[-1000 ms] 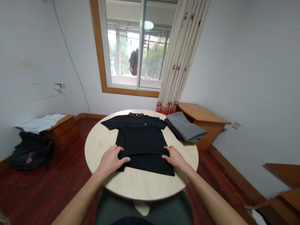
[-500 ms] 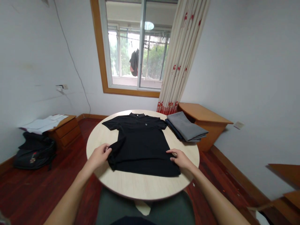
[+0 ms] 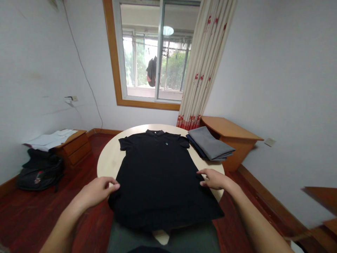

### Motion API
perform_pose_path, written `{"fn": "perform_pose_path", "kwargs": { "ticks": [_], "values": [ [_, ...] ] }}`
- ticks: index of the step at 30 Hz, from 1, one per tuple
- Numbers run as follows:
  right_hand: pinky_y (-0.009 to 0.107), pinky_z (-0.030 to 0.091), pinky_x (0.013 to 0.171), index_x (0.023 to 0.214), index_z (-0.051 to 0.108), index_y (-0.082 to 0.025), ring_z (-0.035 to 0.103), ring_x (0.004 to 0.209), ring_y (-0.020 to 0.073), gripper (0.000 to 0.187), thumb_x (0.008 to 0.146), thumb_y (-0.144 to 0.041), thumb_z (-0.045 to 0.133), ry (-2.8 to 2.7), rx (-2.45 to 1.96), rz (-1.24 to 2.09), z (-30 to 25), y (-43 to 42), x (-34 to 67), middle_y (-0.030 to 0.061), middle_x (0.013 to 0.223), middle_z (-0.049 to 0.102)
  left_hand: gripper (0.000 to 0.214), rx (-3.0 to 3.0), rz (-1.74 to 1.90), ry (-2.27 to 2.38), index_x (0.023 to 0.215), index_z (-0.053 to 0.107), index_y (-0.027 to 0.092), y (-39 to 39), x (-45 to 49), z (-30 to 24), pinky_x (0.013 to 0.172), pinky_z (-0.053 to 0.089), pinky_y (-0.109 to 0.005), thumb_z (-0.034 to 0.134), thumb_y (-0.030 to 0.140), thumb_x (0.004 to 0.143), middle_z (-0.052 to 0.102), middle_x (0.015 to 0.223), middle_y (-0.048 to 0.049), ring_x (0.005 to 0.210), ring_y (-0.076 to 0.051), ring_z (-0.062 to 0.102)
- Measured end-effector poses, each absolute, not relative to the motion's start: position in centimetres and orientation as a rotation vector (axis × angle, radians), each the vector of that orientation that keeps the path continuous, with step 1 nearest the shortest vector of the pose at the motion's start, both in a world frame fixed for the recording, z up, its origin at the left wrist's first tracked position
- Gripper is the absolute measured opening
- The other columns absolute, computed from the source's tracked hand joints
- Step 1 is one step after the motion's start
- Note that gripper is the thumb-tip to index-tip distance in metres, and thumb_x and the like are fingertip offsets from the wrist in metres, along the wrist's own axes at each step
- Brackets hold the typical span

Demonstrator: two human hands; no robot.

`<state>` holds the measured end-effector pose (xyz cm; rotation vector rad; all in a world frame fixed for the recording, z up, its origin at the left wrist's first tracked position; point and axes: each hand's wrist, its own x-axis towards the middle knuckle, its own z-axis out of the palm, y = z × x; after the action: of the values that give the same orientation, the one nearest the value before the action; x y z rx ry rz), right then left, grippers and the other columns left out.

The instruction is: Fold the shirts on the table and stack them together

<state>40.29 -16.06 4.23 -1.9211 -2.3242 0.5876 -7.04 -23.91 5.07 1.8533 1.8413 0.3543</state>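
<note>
A black polo shirt (image 3: pixel 160 175) lies spread over the round pale wooden table (image 3: pixel 109 160), collar toward the window, its lower hem hanging past the near edge. My left hand (image 3: pixel 96 191) pinches the shirt's left side seam with thumb and fingers closed. My right hand (image 3: pixel 214 178) pinches the shirt's right side seam, fingers pressed together on the fabric.
Folded grey and dark cloths (image 3: pixel 209 146) sit at the table's far right. A low wooden cabinet (image 3: pixel 229 138) stands behind them by the curtain (image 3: pixel 202 66). At the left, a drawer unit with papers (image 3: pixel 61 144) and a black bag (image 3: pixel 38 172) sit on the red floor.
Both hands moved outward and toward me, pulling the shirt's folded lower part open. The shirt now lies full length with its hem over the near table edge.
</note>
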Motion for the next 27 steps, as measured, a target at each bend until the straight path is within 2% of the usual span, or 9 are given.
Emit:
{"fn": "perform_pose_path", "kwargs": {
  "ticks": [2, 4, 6, 8, 10, 13, 18, 24, 27],
  "values": [
    [0.043, 0.039, 0.113, 0.133, 0.063, -0.012, 0.053, 0.131, 0.0325, 0.055, 0.081, -0.031, 0.067, -2.371, -1.809, 0.269, 4.5, -15.5, 36.4, 0.0185, 0.141, 0.056, 0.049, 2.037, 0.448, 1.831, 0.102, 0.075, 0.024, -21.9, -3.4, 4.9, 0.088, 0.05, -0.035, 0.041, 0.056, 0.089, 0.074, 0.108, -0.0074, 0.102, -0.027, 0.067],
    [0.04, 0.031, 0.118, 0.142, 0.055, -0.014, 0.043, 0.14, 0.0274, 0.057, 0.09, -0.037, 0.057, -2.452, -1.587, 0.203, 3.9, -14.6, 31.8, 0.0151, 0.149, 0.049, 0.052, 2.231, 0.427, 1.662, 0.118, 0.07, 0.021, -19.4, 0.6, 3.9, 0.101, 0.045, -0.037, 0.038, 0.053, 0.094, 0.069, 0.125, -0.01, 0.116, -0.027, 0.062],
    [0.046, 0.024, 0.12, 0.147, 0.047, -0.017, 0.033, 0.146, 0.027, 0.059, 0.094, -0.042, 0.052, -2.545, -1.449, 0.25, 2.5, -13.5, 27.6, 0.0118, 0.156, 0.04, 0.057, 2.356, 0.329, 1.633, 0.134, 0.061, 0.017, -16.9, 3.9, 2.2, 0.112, 0.036, -0.042, 0.039, 0.052, 0.095, 0.055, 0.144, -0.013, 0.134, -0.029, 0.048],
    [0.049, 0.018, 0.122, 0.151, 0.041, -0.017, 0.024, 0.15, 0.0256, 0.061, 0.097, -0.044, 0.047, -2.606, -1.404, 0.299, 0.6, -12.4, 24.7, 0.0104, 0.16, 0.033, 0.064, 2.372, 0.187, 1.7, 0.146, 0.048, 0.016, -14.7, 5.6, 0.3, 0.118, 0.024, -0.054, 0.035, 0.055, 0.097, 0.035, 0.158, -0.0122, 0.147, -0.032, 0.03],
    [0.048, 0.015, 0.122, 0.153, 0.037, -0.018, 0.021, 0.151, 0.0239, 0.061, 0.1, -0.047, 0.038, -2.596, -1.424, 0.332, -1.1, -11.4, 23.5, 0.0095, 0.161, 0.029, 0.067, 2.364, 0.132, 1.792, 0.152, 0.039, 0.02, -13.1, 5.8, -1.5, 0.118, 0.017, -0.062, 0.029, 0.058, 0.098, 0.025, 0.162, -0.0093, 0.151, -0.032, 0.019],
    [0.046, 0.013, 0.122, 0.155, 0.034, -0.02, 0.018, 0.152, 0.022, 0.065, 0.101, -0.055, 0.028, -2.534, -1.494, 0.327, -2.6, -10.1, 24.7, 0.0068, 0.163, 0.026, 0.067, 2.396, 0.173, 1.868, 0.154, 0.033, 0.026, -12.1, 4.2, -3.3, 0.118, 0.013, -0.064, 0.023, 0.062, 0.099, 0.021, 0.164, -0.0042, 0.152, -0.029, 0.014],
    [0.043, 0.011, 0.122, 0.157, 0.027, -0.018, 0.013, 0.153, 0.0213, 0.072, 0.099, -0.061, 0.021, -2.367, -1.82, 0.242, -3.2, -8.4, 30.8, 0.0059, 0.165, 0.019, 0.076, 2.315, 0.215, 2.002, 0.156, 0.031, 0.026, -11.4, 0.0, -4.2, 0.118, 0.014, -0.063, 0.022, 0.07, 0.095, 0.019, 0.164, -0.0042, 0.152, -0.033, 0.013],
    [0.042, 0.013, 0.122, 0.157, 0.027, -0.014, 0.015, 0.152, 0.0217, 0.072, 0.1, -0.059, 0.022, -2.238, -2.032, 0.16, -3.7, -7.6, 36.3, 0.0088, 0.165, 0.019, 0.074, 2.214, 0.215, 2.162, 0.155, 0.032, 0.021, -10.3, -4.4, -4.1, 0.119, 0.019, -0.055, 0.025, 0.065, 0.097, 0.021, 0.164, -0.0073, 0.151, -0.03, 0.017],
    [0.046, 0.014, 0.121, 0.157, 0.026, -0.014, 0.015, 0.152, 0.022, 0.072, 0.1, -0.058, 0.021, -2.229, -2.052, 0.159, -3.6, -8.6, 36.3, 0.0098, 0.165, 0.019, 0.073, 2.215, 0.185, 2.162, 0.156, 0.031, 0.021, -10.6, -4.8, -3.8, 0.119, 0.019, -0.054, 0.023, 0.064, 0.097, 0.019, 0.164, -0.0076, 0.152, -0.029, 0.017]
  ]
}}
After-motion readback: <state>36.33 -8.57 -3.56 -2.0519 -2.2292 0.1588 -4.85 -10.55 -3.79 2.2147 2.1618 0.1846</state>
